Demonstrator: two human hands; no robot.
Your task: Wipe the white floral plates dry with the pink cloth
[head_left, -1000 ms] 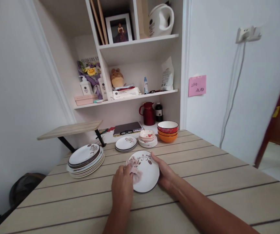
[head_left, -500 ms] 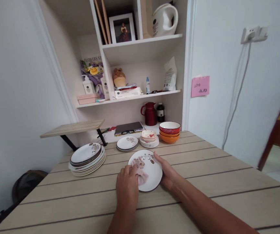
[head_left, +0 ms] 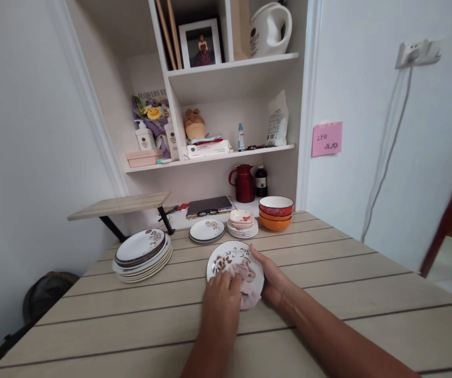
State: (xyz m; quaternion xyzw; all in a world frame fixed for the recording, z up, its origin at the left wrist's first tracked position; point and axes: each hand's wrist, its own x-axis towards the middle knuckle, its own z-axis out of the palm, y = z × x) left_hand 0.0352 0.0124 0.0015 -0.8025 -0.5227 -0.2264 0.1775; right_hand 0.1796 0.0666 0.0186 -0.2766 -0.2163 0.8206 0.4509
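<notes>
My right hand (head_left: pixel 272 277) grips the right edge of a white plate (head_left: pixel 214 257) with a dark rim and a brown flower pattern, thumb on top and the other fingers hidden underneath. The plate is tilted toward me above the table. My left hand (head_left: pixel 222 299) presses a crumpled pale pink cloth (head_left: pixel 248 286) against the plate's face, its fingers closed on it. The cloth covers the lower right part of the plate and hangs over its near edge.
On the wooden table (head_left: pixel 139 328), a tall plate stack (head_left: pixel 141 247) stands left, smaller plates (head_left: pixel 207 230) and small dishes (head_left: pixel 242 223) behind, and stacked bowls (head_left: pixel 276 212) at the back right. A raised wooden stand (head_left: pixel 119 205) is at the back left; a red jug (head_left: pixel 244 184) stands behind.
My left hand and the cloth have slid right and down across the plate, uncovering the flower pattern on its left. My right hand keeps its hold.
</notes>
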